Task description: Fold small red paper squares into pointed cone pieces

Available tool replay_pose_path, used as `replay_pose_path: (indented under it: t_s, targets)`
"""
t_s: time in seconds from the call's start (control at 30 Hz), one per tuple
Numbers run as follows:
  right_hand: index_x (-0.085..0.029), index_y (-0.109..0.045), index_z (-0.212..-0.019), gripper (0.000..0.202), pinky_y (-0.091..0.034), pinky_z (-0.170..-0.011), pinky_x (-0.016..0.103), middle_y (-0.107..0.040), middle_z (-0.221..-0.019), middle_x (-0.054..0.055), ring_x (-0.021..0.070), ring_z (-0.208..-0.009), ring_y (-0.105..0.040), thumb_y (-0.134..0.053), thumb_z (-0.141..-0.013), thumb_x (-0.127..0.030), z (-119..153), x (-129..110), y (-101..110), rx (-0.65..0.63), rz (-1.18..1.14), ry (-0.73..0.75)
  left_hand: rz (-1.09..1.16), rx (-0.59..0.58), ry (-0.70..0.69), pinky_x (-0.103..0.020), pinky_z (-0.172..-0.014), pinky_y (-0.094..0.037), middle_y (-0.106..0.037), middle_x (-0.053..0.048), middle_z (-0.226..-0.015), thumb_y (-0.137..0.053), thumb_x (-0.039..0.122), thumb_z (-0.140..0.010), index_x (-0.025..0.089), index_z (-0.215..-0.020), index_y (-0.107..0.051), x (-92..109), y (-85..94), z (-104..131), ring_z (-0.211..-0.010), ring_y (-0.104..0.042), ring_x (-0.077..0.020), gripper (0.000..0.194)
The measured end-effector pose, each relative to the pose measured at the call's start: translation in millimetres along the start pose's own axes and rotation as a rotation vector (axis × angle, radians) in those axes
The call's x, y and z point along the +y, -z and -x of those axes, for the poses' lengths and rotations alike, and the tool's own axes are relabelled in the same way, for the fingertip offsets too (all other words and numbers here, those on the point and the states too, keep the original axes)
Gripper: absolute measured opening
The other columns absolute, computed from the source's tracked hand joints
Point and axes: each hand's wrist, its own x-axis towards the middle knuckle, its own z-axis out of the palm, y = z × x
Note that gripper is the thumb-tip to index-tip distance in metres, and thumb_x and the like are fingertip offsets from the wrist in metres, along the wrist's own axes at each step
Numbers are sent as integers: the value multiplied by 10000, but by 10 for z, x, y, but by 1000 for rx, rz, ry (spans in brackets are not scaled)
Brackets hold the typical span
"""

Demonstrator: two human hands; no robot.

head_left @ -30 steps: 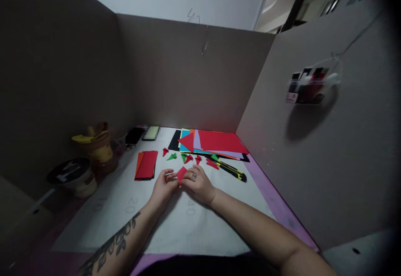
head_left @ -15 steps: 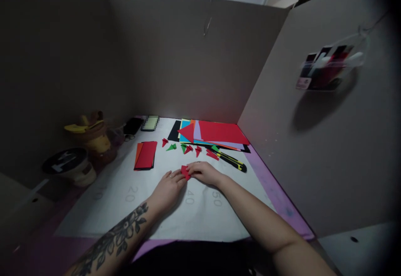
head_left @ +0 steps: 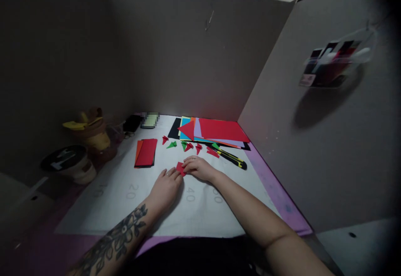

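A small red square of paper [head_left: 180, 168] lies on the white mat between my two hands. My right hand [head_left: 199, 169] has its bent fingers on the paper's right side, closed on that edge. Flat on the mat, my left hand [head_left: 166, 187] stretches its fingers out, the tips at the paper's lower left edge. Just beyond the hands are several small folded pieces, red ones [head_left: 198, 148] and green ones [head_left: 172, 145]. A yellow and black utility knife [head_left: 232, 159] lies to the right of them. The right fingertips partly cover the red square.
Red and orange paper strips [head_left: 146, 153] are stacked at the left. Large coloured sheets [head_left: 224, 130] lie at the back, a red triangle [head_left: 187, 130] on top. Pots [head_left: 94, 136] and a dark-lidded tub [head_left: 70, 163] stand far left. Grey panels [head_left: 194, 59] enclose the table; a clear holder [head_left: 338, 65] hangs right.
The red square and both hands have shifted slightly left, and a bit more of the square shows beside the right fingers. The whole view has also tilted a little.
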Motion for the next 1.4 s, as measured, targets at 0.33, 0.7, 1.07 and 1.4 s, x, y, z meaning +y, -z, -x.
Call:
replay_pose_path:
  t_s: [0.33, 0.7, 1.07, 1.4]
  targets:
    - [-229, -725, -783, 103, -420, -960, 398, -673, -1043, 48, 204, -1042, -580, -650, -801, -162, -40, 5, 88, -57, 57, -102, 34, -24, -34, -401, -879, -450, -646, -143, -1039, -430, 67, -835, 117, -1075, -631, 83, -6, -2, -977, -579, -261, 317]
    - [-189, -668, -725, 85, -403, -949, 397, -575, -1051, 61, 215, -1042, -513, -635, -793, -151, -79, 18, 26, -46, 180, -207, 71, -25, -50, -397, -917, -425, -629, -156, -1116, -407, 49, -830, 110, -1095, -614, 84, 11, 23, -996, -575, -261, 342]
    - [-182, -650, -671, 75, -406, -912, 367, -560, -1011, 47, 203, -990, -507, -657, -744, -165, -146, 85, -31, -17, 248, -261, -26, -84, -48, -395, -899, -429, -624, -133, -1084, -407, 68, -849, 107, -1090, -600, 125, 88, 23, -986, -569, -251, 312]
    - [-189, -638, -635, 104, -394, -868, 362, -581, -995, 45, 219, -978, -490, -645, -739, -188, -182, 24, -94, 27, 303, -328, -27, -65, -57, -393, -908, -437, -645, -137, -1067, -426, 70, -849, 97, -1071, -612, 119, 60, 26, -1001, -567, -252, 290]
